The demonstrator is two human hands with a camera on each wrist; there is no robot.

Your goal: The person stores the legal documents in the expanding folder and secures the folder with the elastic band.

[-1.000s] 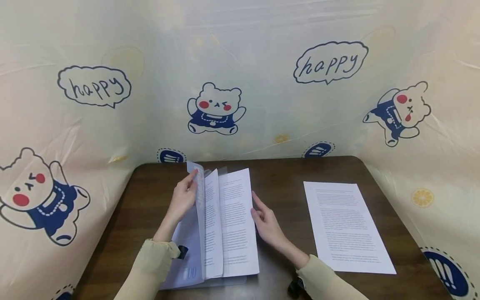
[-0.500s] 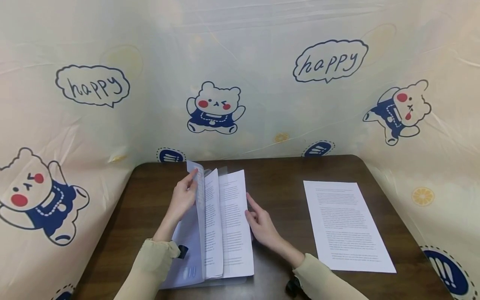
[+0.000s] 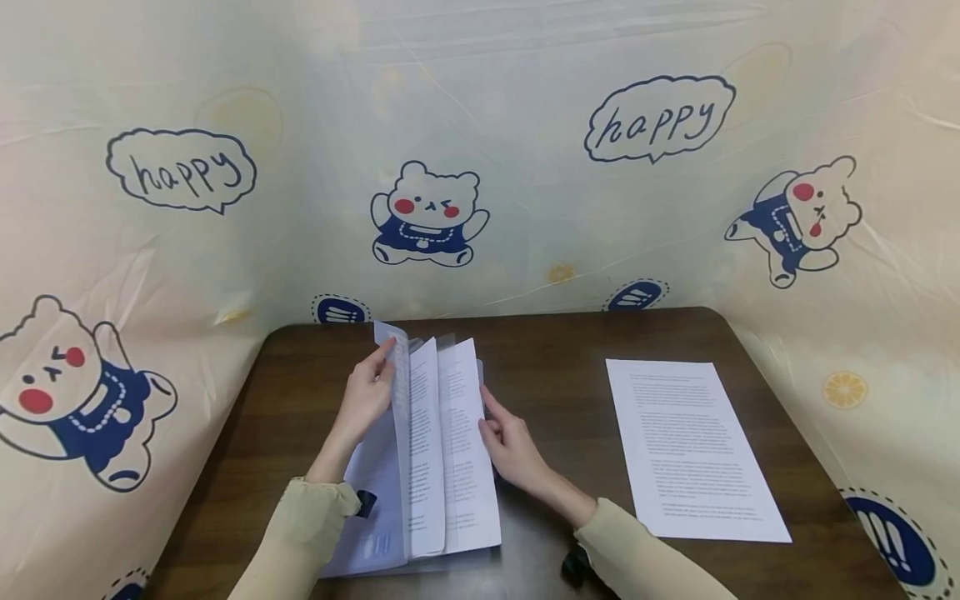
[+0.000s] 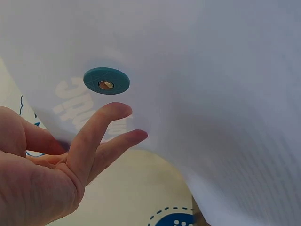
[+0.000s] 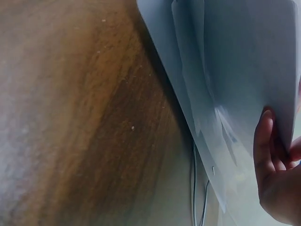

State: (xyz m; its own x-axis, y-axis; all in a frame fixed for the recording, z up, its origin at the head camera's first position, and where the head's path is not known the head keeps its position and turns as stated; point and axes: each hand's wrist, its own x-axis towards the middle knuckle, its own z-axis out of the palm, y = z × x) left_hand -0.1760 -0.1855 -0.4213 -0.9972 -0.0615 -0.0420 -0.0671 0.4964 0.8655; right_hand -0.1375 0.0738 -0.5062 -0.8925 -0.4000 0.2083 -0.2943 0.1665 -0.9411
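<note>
A pale bluish, translucent document folder [image 3: 367, 525] lies spread on the table with printed pages inside. My left hand [image 3: 365, 398] pinches its raised cover near the top edge. On that cover the left wrist view shows a teal round button [image 4: 106, 81] with a metal centre. Another printed page [image 3: 425, 467] stands inside, beside the cover. My right hand [image 3: 516, 448] grips the right edge of a printed sheet [image 3: 468, 475], thumb on one face and fingers on the other. This sheet's left part is hidden behind the other page. In the right wrist view, the sheet stands raised above the folder's lower layer [image 5: 174, 70].
A single printed sheet [image 3: 697, 450] lies flat on the right of the dark wooden table [image 3: 555, 350]. A patterned cloth [image 3: 540, 192] hangs around the table's back and sides. Thin cables [image 5: 194, 183] show past the folder in the right wrist view.
My right hand has moved left with its sheet, which now reaches deeper into the folder. A strip of the folder's right edge shows beyond the sheet. My left hand stays put.
</note>
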